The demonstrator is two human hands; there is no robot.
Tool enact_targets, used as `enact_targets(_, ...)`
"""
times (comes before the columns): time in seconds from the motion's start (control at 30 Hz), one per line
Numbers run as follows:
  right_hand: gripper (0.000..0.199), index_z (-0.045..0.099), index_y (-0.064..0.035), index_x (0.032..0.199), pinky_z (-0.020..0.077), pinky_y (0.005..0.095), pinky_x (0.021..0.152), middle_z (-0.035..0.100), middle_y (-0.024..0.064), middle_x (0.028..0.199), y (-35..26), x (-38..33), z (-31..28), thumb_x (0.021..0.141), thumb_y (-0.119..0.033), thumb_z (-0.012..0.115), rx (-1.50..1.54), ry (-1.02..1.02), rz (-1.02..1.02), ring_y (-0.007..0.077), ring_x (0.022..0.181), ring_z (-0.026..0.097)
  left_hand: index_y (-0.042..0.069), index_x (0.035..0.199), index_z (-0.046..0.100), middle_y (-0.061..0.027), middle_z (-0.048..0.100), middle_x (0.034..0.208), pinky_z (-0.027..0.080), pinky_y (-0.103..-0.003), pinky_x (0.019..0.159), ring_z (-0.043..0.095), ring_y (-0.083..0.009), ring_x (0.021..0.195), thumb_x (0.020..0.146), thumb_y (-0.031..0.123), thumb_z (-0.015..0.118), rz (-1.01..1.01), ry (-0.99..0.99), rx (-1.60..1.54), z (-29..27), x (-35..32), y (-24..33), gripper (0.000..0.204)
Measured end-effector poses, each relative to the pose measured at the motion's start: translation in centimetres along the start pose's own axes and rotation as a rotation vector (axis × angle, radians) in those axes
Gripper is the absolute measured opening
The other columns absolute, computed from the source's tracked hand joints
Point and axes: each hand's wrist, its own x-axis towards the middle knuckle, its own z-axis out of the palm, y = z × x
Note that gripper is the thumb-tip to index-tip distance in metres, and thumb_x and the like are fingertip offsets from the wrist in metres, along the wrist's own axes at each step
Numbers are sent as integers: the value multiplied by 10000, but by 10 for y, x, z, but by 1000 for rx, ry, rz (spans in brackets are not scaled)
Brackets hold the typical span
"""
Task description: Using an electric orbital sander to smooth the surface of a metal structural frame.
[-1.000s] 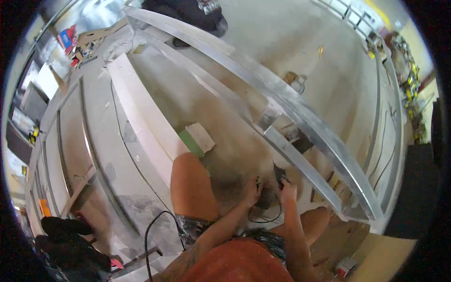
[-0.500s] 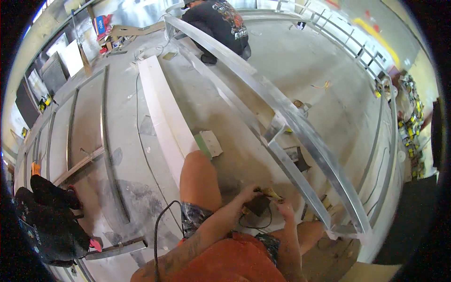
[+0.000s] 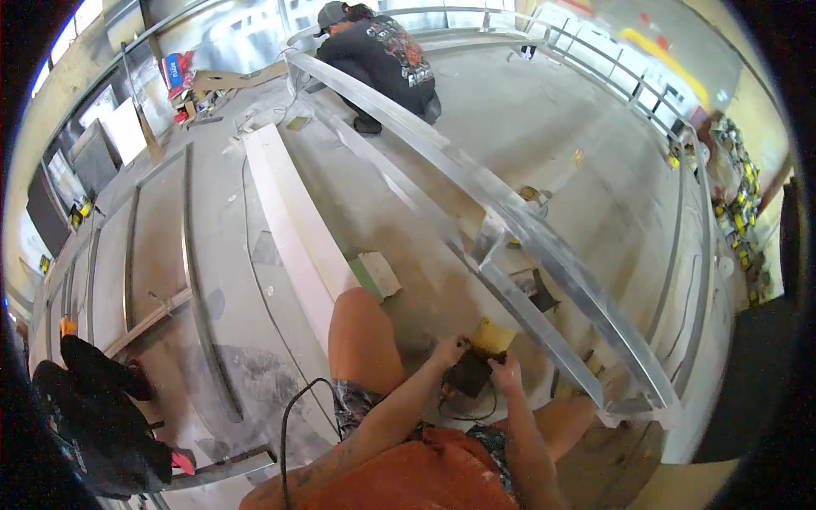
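Note:
I kneel on a dusty concrete floor. My left hand [image 3: 448,351] and my right hand [image 3: 507,374] both grip a black and yellow power tool [image 3: 476,361] held low between my knees. The tool's yellow end points at a short metal stud [image 3: 535,319] that joins a long metal frame rail [image 3: 476,183]. A black cord [image 3: 293,416] loops from the tool over my left thigh.
A long white board [image 3: 289,212] lies to my left, a small green-edged block [image 3: 374,274] at its near end. Metal tracks [image 3: 191,280] lie on the floor at left. Another person [image 3: 382,55] crouches at the rail's far end. A black bag [image 3: 93,416] sits lower left.
My view has tilted up, bringing the crouching person fully into sight. Both hands have stayed on the tool near the short stud.

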Motion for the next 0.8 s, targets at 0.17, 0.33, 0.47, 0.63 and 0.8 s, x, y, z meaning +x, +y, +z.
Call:
enact_targets(0.17,441,645,14,1187,495,464,912,656,244,1216,-19,18,18,895,-302,741,-379,-215,112,383,1051,652,72,1205,701,-180,713,1169,506,-433,947,662,-348,1114,890,274,715,61,44,26,-10,17,-51,374)
enact_targets(0.33,407,664,3,1176,486,458,930,684,243,1142,-40,1,-3,918,-309,712,-319,-173,125,374,1058,649,62,1233,690,-176,706,1208,501,-422,962,661,-340,1127,884,249,729,79,-167,-146,-5,17,-43,398)
enact_targets(0.47,404,666,6,1192,489,435,943,699,217,1151,-42,3,1,929,-299,697,-140,-282,112,356,1070,653,67,1253,677,-185,693,1233,487,-429,988,639,-359,1160,898,225,710,-36,-298,-16,-14,25,-47,390)
enact_targets(0.63,369,686,15,1149,495,426,922,719,207,1100,35,14,-4,921,-275,699,-380,-152,132,340,1034,670,70,1275,655,-211,673,1245,477,-448,1003,613,-392,1183,925,198,657,120,-256,121,1,34,-24,372)
enact_targets(0.8,367,700,18,1148,502,434,906,726,218,1096,-35,7,6,921,-270,696,-230,-332,271,351,1000,688,70,1279,650,-229,661,1249,474,-454,1009,602,-407,1192,938,201,634,46,-220,163,-26,15,-33,365)
